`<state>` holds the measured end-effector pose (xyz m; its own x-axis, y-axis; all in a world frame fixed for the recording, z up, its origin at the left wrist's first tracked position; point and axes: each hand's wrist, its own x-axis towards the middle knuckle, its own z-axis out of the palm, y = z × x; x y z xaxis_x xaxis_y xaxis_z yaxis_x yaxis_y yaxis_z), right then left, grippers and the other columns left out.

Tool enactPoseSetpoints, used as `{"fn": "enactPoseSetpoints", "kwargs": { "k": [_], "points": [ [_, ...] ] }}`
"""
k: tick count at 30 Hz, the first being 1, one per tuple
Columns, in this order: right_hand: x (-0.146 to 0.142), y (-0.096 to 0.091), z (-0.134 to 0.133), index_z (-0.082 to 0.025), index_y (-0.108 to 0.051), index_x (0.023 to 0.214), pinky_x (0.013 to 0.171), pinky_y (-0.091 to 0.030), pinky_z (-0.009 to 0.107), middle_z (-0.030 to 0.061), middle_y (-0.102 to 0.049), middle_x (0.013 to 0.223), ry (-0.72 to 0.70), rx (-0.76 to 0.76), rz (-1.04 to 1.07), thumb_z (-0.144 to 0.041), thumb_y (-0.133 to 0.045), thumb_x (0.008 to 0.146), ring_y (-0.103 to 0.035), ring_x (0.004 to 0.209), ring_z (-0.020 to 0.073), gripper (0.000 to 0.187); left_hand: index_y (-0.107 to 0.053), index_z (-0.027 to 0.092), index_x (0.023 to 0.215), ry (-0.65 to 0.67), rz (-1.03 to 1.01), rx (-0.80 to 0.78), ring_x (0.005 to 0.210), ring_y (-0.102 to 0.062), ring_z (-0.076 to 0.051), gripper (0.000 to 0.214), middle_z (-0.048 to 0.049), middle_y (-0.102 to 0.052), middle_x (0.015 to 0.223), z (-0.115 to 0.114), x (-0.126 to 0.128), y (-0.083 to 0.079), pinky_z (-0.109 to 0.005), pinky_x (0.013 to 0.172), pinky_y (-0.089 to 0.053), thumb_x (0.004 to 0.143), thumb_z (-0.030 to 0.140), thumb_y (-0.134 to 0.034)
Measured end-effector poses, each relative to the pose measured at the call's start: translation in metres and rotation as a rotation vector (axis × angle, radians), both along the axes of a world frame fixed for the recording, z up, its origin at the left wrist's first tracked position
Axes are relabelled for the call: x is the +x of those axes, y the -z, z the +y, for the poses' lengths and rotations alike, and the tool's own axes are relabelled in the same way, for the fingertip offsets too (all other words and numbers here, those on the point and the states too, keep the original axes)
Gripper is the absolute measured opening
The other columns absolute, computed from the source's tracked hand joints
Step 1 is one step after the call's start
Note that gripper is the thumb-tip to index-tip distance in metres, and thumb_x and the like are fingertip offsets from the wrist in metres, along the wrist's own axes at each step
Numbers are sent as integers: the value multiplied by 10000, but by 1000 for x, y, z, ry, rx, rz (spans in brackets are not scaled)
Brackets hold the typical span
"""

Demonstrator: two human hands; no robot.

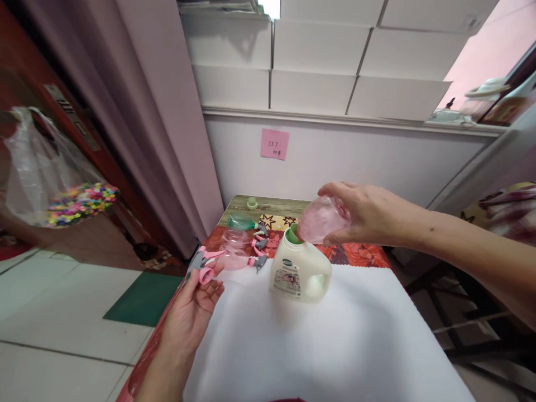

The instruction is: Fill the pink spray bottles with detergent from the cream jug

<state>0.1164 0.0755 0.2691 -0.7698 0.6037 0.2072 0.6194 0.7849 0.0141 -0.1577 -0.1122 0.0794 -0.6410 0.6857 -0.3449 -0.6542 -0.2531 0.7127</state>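
My right hand (368,215) is closed round a small clear pink bottle (320,220), tilted with its mouth down over the green opening of a cream jug (299,268) that stands on the white cloth (335,346). At the table's left edge my left hand (192,312) grips a pink and grey spray trigger head (203,262) with a thin tube hanging from it.
Behind the jug lie two pink spray bottles (238,251) and a green one (243,223), with a green cap (252,202) near the wall. A plastic bag of coloured beads (62,184) hangs at left. A pink note (274,144) is on the wall.
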Motion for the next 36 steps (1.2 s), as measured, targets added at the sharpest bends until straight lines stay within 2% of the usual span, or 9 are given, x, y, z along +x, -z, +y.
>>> {"fn": "enactPoseSetpoints", "kwargs": {
  "k": [6,12,16,20,26,31,36],
  "points": [
    [-11,-10,0,-241,-558,1358,691,-470,334,97,-714,1135,-26,19,-37,-545,-768,684,-695,852,273,769,-740,121,991,28,3,-20,648,-692,-135,265,-152,-758,1105,-2,0,-2,-272,641,-622,987,230,-499],
    [-18,-14,2,-220,-486,1452,754,-487,367,118,-709,1188,-26,-34,-35,-550,-782,671,-691,954,317,898,-742,127,947,27,39,-38,655,-695,-148,229,-157,-765,1061,-3,-1,-5,-290,640,-623,964,211,-530],
    [-22,-15,3,-222,-538,1393,734,-479,353,106,-719,1152,-29,-20,-38,-550,-778,676,-688,936,306,824,-751,120,966,29,49,-48,660,-698,-152,222,-163,-765,1065,-4,-1,-3,-288,642,-623,949,202,-546],
    [-24,-14,5,-236,-549,1392,732,-479,350,108,-704,1189,-45,4,-35,-590,-769,681,-687,934,301,824,-756,115,920,32,86,-48,689,-708,-174,150,-165,-763,1072,-4,-1,-1,-291,655,-625,866,232,-681],
    [-26,-15,7,-262,-532,1436,762,-493,363,111,-678,1271,-67,14,-27,-624,-758,694,-687,980,313,857,-750,124,979,43,195,-55,674,-695,-166,329,-150,-771,977,-4,3,2,-266,670,-608,702,266,-856],
    [-27,-15,8,-252,-496,1465,801,-502,382,111,-672,1289,-62,5,-8,-609,-771,686,-673,1039,330,900,-736,105,801,47,234,-80,648,-685,-170,313,-154,-766,896,-3,3,1,-256,641,-602,633,312,-901],
    [-27,-14,8,-239,-536,1430,798,-501,381,118,-668,1286,-56,-11,-7,-598,-776,691,-675,1016,328,856,-735,126,855,70,217,-85,652,-695,-174,314,-142,-770,949,-4,1,2,-271,644,-606,648,304,-890]
  ]
}}
